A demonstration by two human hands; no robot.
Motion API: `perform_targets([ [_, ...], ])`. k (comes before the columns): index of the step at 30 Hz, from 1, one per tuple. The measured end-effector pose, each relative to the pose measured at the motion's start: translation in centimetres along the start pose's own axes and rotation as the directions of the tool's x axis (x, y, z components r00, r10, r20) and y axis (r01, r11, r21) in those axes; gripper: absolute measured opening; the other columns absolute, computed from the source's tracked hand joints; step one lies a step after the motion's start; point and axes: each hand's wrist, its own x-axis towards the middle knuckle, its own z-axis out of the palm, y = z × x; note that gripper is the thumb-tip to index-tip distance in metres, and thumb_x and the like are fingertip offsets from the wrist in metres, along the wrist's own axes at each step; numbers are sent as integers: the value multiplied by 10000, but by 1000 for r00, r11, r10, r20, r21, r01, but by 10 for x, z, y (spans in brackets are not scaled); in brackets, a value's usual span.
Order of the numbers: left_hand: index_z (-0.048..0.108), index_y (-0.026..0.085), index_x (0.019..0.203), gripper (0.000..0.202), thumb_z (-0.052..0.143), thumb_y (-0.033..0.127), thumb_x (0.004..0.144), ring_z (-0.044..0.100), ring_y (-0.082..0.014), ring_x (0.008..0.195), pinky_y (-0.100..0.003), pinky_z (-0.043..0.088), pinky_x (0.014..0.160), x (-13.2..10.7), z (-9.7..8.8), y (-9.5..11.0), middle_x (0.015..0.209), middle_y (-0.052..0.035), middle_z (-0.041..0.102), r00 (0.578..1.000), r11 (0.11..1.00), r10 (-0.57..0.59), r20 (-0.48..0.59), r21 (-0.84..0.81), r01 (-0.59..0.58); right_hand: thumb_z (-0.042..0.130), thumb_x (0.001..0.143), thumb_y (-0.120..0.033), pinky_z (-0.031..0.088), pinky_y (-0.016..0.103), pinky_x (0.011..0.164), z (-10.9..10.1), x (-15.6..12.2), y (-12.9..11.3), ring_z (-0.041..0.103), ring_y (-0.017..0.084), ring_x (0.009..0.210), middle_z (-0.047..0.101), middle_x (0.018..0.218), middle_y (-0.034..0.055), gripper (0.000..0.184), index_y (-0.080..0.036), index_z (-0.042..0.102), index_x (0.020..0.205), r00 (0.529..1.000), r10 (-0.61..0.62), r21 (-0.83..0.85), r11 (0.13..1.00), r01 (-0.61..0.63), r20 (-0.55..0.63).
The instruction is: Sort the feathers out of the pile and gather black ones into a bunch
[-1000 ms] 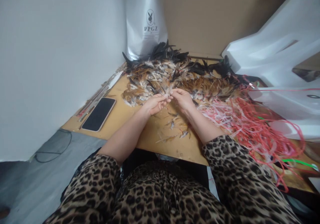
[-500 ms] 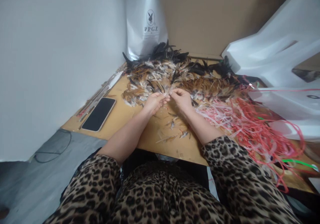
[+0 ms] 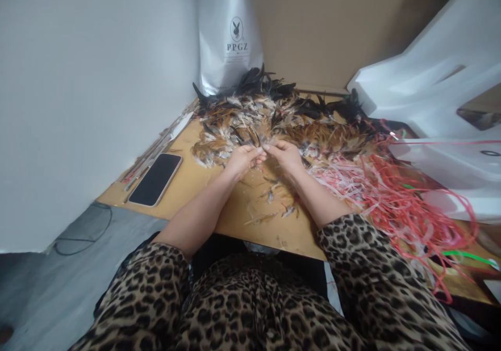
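My left hand (image 3: 243, 160) and my right hand (image 3: 284, 154) meet above the table, fingertips nearly touching. Both are closed in a pinch on feathers (image 3: 256, 137), whose dark and brown tips fan out beyond the fingers. How many feathers each hand grips is too small to tell. Just past the hands lies a broad heap of brown, white and black feathers (image 3: 332, 132). Below them, small loose feathers (image 3: 270, 194) are scattered on the tabletop (image 3: 235, 210).
A phone (image 3: 155, 179) lies at the left of the table, beside thin sticks (image 3: 143, 163). Tangled red and pink strips (image 3: 403, 205) cover the right side. A silver bag (image 3: 219, 43) stands at the back, and white bags (image 3: 410, 80) are at the right.
A dark feather upright by my right fingertips no longer stands there; dark tips now show nearer my left fingers. My right fingers have shifted slightly. The rest looks the same.
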Motion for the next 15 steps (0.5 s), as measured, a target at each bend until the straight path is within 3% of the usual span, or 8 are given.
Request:
perform_targets([
  [7,643,58,692,172,706,214,658,576,-54,512,-147,455,519,-2,0,3,608,-57,650,997,998,-55,59,43,53,719,544,-442,420,242,626,-3,3,4,536,101,595,639,649,6,317,-153,655,657,1000,-5,-28,1000,4,-20],
  [11,648,56,686,180,702,226,663,580,-65,510,-160,460,531,-4,-2,6,585,-65,648,993,986,-86,84,153,72,730,541,-411,414,243,628,-11,5,3,527,97,578,633,617,-4,279,-155,661,629,996,-12,-59,998,17,89],
  [15,657,53,723,211,691,256,678,616,-89,565,-180,472,553,-4,-4,6,699,-111,682,984,972,-106,144,224,72,730,541,-428,411,242,595,-22,7,1,531,106,573,653,636,13,305,-153,691,665,981,27,-105,994,-6,194],
])
